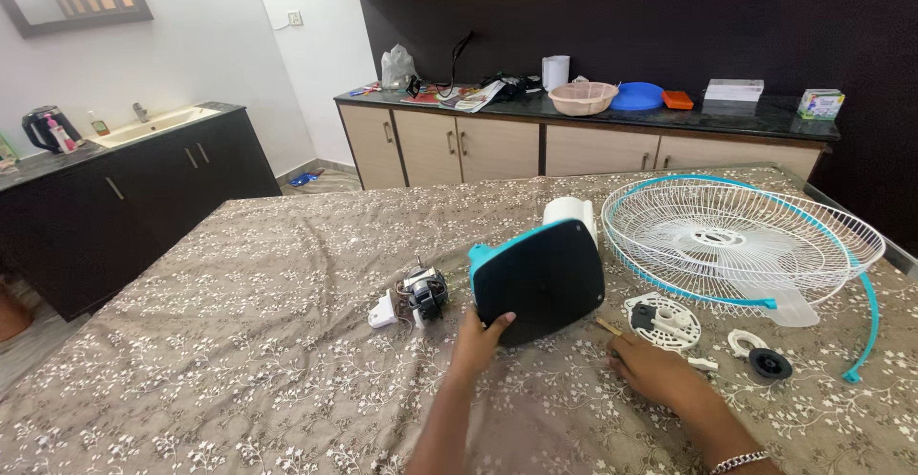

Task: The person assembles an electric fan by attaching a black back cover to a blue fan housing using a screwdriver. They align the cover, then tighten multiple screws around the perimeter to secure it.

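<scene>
On patterned tablecloth (pixel 239 322), far right: white wire fan guard (pixel 741 241) with teal rim. Nearer, centre: dark fan base (pixel 538 279), tipped on edge, gripped at lower left edge by left hand (pixel 478 336). Left of base: small motor (pixel 424 293). Right hand (pixel 655 370) flat on cloth, fingers closed around thin wooden stick (pixel 608 326).

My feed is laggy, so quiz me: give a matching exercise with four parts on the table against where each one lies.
Things:
1. fan base
2. motor
3. wire guard
4. black knob

Places:
A. far right, over the clear blade
B. tilted up on edge, held by the left hand
C. near right, past the right hand
D. left of the base, beside a white plug

Pairs: 1-B, 2-D, 3-A, 4-C
</scene>
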